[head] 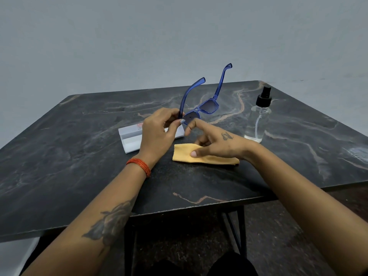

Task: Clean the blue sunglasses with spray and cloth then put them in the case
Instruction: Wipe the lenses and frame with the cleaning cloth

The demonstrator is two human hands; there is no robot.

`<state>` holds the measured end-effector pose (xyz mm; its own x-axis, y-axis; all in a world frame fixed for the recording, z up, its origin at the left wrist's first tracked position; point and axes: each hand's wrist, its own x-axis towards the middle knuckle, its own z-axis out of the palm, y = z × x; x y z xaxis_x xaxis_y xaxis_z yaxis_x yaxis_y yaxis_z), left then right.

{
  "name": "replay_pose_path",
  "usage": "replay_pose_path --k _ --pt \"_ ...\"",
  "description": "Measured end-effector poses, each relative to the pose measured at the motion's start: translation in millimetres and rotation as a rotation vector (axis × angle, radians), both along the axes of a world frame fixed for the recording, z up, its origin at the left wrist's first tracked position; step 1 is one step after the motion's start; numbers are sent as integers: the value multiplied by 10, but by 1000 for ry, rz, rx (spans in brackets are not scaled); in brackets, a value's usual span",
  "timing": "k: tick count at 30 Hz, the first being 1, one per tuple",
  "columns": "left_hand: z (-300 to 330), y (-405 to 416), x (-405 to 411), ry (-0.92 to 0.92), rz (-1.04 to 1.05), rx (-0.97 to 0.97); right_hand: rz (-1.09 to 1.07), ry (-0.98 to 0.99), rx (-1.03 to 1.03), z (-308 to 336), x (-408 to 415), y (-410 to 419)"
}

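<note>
My left hand pinches the blue sunglasses at the hinge corner of one lens and holds them above the table, both temple arms unfolded and pointing up and away. My right hand hovers just right of the glasses, its index finger stretched toward the near lens, its thumb over the orange cloth lying flat on the table. The white glasses case lies open behind my left hand, partly hidden by it. The clear spray bottle with a black pump top stands upright to the right.
Everything sits on a dark marble-patterned table whose near edge runs just below my forearms. A plain grey wall stands behind it. Black metal table legs and dark floor show under the front edge.
</note>
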<state>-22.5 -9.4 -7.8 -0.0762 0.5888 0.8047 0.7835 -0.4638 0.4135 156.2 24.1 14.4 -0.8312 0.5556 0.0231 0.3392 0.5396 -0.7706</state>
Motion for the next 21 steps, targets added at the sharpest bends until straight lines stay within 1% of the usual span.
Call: replay_pose_path --k 3,8,12,14,16,20,21 --pt "16 9 0 3 5 4 57 26 -2 36 30 18" --pt "24 -3 3 -18 1 4 60 1 -20 15 96 57" --pt "16 -12 1 -17 -1 0 79 -82 -75 -2 168 77" --pt "14 -13 5 -18 -3 -1 85 -128 -50 18 191 90" --pt "20 -11 4 -17 -5 2 66 -124 -17 32 196 80" --pt "19 -8 12 -8 4 4 2 -45 177 -1 168 18" --pt "17 -9 10 -6 5 4 -19 -20 197 -25 159 4"
